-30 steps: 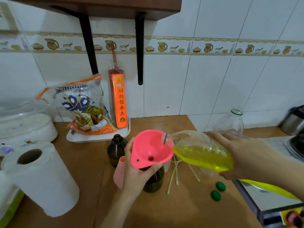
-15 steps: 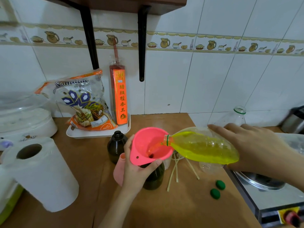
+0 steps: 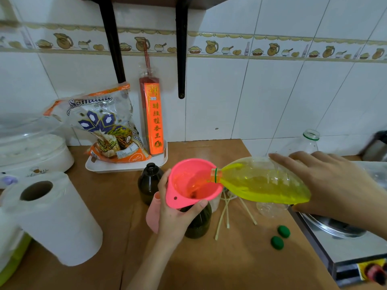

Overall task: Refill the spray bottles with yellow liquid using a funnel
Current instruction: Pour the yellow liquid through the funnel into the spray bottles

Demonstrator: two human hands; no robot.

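Note:
A pink funnel (image 3: 193, 183) sits in the neck of a dark brown bottle (image 3: 198, 221) at the middle of the wooden counter. My left hand (image 3: 174, 214) grips the funnel's rim and the bottle's neck. My right hand (image 3: 333, 183) holds a clear plastic bottle of yellow liquid (image 3: 261, 182), tipped nearly flat with its mouth over the funnel. Yellow liquid runs into the funnel bowl. A second dark bottle (image 3: 149, 181) stands open just behind to the left. A pink item (image 3: 153, 212) stands beside my left hand, partly hidden.
A paper towel roll (image 3: 50, 218) stands at the left. A white tray (image 3: 125, 164) with a snack bag and an incense box is at the back. Two green caps (image 3: 280, 237), thin pale tubes (image 3: 225, 216), an empty clear bottle (image 3: 310, 141) and a steel stove (image 3: 339, 239) lie to the right.
My right hand has tipped the yellow bottle further down toward the funnel, and liquid now flows into the bowl. My left hand keeps its hold on the funnel.

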